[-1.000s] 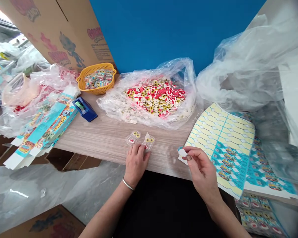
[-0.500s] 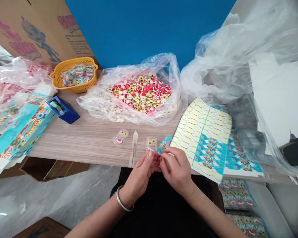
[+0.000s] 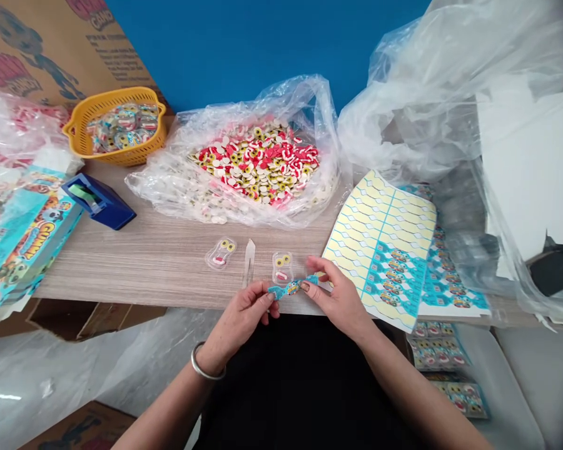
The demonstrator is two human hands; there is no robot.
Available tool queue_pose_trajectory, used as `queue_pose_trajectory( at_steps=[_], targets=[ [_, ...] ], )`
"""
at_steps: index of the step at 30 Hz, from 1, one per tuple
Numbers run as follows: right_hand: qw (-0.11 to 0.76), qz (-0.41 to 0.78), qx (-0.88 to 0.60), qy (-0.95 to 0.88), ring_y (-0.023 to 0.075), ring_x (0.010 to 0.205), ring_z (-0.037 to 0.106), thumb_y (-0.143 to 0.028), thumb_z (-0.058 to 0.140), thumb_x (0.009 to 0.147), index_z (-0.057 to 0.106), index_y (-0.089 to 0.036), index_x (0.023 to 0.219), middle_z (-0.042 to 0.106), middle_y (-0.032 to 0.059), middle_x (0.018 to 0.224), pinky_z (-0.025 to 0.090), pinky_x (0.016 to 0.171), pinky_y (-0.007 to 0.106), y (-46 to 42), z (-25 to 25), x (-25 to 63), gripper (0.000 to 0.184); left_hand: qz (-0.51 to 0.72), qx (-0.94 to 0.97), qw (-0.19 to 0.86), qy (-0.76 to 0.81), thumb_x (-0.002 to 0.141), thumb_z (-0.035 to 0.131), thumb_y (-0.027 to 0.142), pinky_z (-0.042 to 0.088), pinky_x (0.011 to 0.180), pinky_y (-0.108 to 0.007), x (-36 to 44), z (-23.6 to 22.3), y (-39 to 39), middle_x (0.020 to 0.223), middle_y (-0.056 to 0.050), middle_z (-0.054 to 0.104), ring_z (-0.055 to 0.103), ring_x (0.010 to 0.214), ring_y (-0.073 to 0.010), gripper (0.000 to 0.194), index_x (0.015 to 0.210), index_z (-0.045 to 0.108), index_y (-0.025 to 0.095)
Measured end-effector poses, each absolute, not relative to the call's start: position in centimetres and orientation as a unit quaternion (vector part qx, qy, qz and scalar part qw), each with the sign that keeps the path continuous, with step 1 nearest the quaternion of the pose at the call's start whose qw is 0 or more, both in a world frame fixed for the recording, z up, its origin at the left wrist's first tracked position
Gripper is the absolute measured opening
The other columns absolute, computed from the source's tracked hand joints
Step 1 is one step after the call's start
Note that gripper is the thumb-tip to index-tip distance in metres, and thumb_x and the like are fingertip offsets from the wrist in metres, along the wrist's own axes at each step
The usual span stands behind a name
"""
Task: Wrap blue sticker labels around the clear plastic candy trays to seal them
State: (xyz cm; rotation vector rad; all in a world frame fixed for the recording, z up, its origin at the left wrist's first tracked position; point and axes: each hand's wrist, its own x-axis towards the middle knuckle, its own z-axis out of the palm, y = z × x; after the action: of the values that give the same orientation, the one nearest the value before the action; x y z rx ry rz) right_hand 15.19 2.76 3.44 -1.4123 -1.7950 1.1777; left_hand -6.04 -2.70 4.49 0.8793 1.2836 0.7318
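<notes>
Between my two hands a blue printed sticker label point(image 3: 293, 287) is stretched out flat above the table's front edge. My left hand point(image 3: 249, 306) pinches its left end between thumb and fingers. The other end is pinched by my right hand point(image 3: 340, 299). Just beyond the label lies a clear plastic pack point(image 3: 282, 261) with two yellow-and-black eyes and a red-and-white mouth piece inside. A second clear pack point(image 3: 221, 253) with the same pieces rests to the left. Between the packs lies a pale, pointed strip point(image 3: 249, 259). The label sheet point(image 3: 380, 240), part yellow backing and part blue labels, is right of my right hand.
Behind the packs spreads a plastic bag point(image 3: 258, 165) of eye and mouth pieces. A yellow basket point(image 3: 117, 153) of wrapped packs and a blue tape dispenser point(image 3: 101, 201) stand left. Flat printed cartons point(image 3: 32, 231) lie at far left, and crumpled clear plastic point(image 3: 413, 131) at back right.
My left hand left the packs and met my right hand, which brought the label over. The hands have since drawn apart, stretching the label between them. The pale strip now lies between the separated packs.
</notes>
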Motion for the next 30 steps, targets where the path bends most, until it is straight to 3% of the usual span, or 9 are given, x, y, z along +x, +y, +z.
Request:
queue_pose_trajectory(
  at_steps=[3, 5, 12, 23, 30],
  targets=[
    [0.262, 0.469, -0.548, -0.641, 0.0174, 0.076, 0.062, -0.037, 0.060, 0.088, 0.065, -0.021, 0.108, 0.069, 0.0021, 0.086, 0.049, 0.071, 0.031, 3.0, 3.2, 14.6, 0.026, 0.311, 0.396, 0.632, 0.589, 0.091, 0.051, 0.047, 0.039, 0.057, -0.023, -6.1, 4.1, -2.6, 0.072, -0.001, 0.064, 0.051, 0.058, -0.0112, 0.031, 0.082, 0.059, 0.018],
    [0.257, 0.453, -0.559, -0.646, 0.0161, 0.068, 0.058, -0.035, 0.058, 0.087, 0.067, -0.021, 0.100, 0.066, 0.0004, 0.076, 0.047, 0.064, 0.029, 3.1, 3.1, 14.2, 0.021, 0.307, 0.412, 0.590, 0.623, 0.088, 0.054, 0.050, 0.038, 0.056, -0.023, -6.1, 3.5, -2.3, 0.067, 0.000, 0.062, 0.050, 0.056, -0.0115, 0.033, 0.080, 0.059, 0.018],
    [0.222, 0.365, -0.572, -0.700, 0.0190, 0.079, 0.063, -0.029, 0.056, 0.087, 0.063, -0.022, 0.100, 0.070, 0.0026, 0.090, 0.047, 0.075, 0.032, 4.6, 2.2, 12.8, 0.017, 0.247, 0.517, 0.334, 0.749, 0.083, 0.058, 0.054, 0.025, 0.051, -0.025, -6.2, 1.4, 0.7, 0.049, 0.005, 0.045, 0.038, 0.049, -0.0100, 0.043, 0.060, 0.053, 0.019],
    [0.185, 0.351, -0.561, -0.726, 0.0196, 0.084, 0.064, -0.024, 0.052, 0.089, 0.060, -0.021, 0.106, 0.070, 0.0041, 0.099, 0.046, 0.077, 0.031, 5.6, 1.6, 11.7, 0.018, 0.186, 0.553, 0.278, 0.763, 0.085, 0.058, 0.047, 0.025, 0.054, -0.026, -6.3, 1.4, 2.2, 0.050, 0.004, 0.051, 0.043, 0.048, -0.0111, 0.039, 0.057, 0.052, 0.020],
    [0.086, 0.305, -0.554, -0.770, 0.0232, 0.094, 0.065, -0.021, 0.052, 0.091, 0.055, -0.019, 0.124, 0.070, 0.0087, 0.104, 0.045, 0.080, 0.032, 6.2, 1.7, 11.0, 0.034, 0.091, 0.591, 0.247, 0.762, 0.088, 0.053, 0.050, 0.024, 0.054, -0.028, -6.6, 1.2, 2.5, 0.055, -0.001, 0.060, 0.053, 0.052, -0.0167, 0.039, 0.063, 0.059, 0.021]
  ],
)
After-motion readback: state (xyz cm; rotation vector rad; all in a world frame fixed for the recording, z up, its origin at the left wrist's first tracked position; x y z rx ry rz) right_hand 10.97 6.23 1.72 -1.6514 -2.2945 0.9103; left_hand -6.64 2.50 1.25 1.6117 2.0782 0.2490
